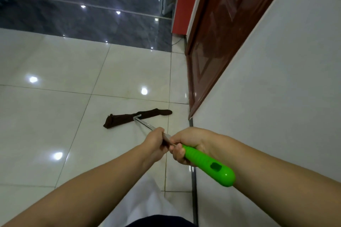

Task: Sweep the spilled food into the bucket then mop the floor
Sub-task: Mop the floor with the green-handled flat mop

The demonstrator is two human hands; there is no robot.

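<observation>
Here, mop (147, 125) shaft points forward-left, head crosswise.

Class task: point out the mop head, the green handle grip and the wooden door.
mop head (121, 118), head view, left part of brown cloth.
green handle grip (210, 166), head view, middle.
wooden door (221, 29), head view, centre panel.

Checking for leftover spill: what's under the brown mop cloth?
The mop cloth lies flat on the cream floor tile. Around it the tile looks bare, with no visible food. Whatever is beneath the cloth itself is covered and cannot be seen.
</observation>
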